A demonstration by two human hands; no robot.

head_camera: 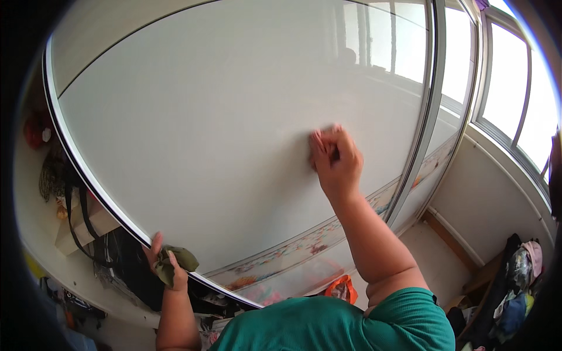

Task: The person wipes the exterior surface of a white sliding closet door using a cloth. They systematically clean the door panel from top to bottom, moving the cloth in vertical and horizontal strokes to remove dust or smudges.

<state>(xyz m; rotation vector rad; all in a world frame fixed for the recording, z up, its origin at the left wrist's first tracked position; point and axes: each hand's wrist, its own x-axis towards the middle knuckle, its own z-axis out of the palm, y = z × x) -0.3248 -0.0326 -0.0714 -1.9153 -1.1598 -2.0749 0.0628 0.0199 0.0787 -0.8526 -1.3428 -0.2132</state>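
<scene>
Before me stands a large glossy white sliding wardrobe door [210,118] with a pale metal edge and a floral band [298,250] low across it. My right hand [338,153] is at the middle of the panel with fingers bent against the surface. Blur hides the fingertips, so whether anything is in them cannot be told. At the door's left edge, my left hand [175,272] holds a bunched olive-green cloth [175,263]. Its fingers reach around that edge frame, the cloth pressed between hand and door.
Left of the door, the wardrobe's inside shows a black-handled bag [79,223] and dark items. An orange plastic bag [344,289] lies by the door's foot. Windows [509,79] and a wall pipe [505,171] are on the right, above piled clothes [518,298].
</scene>
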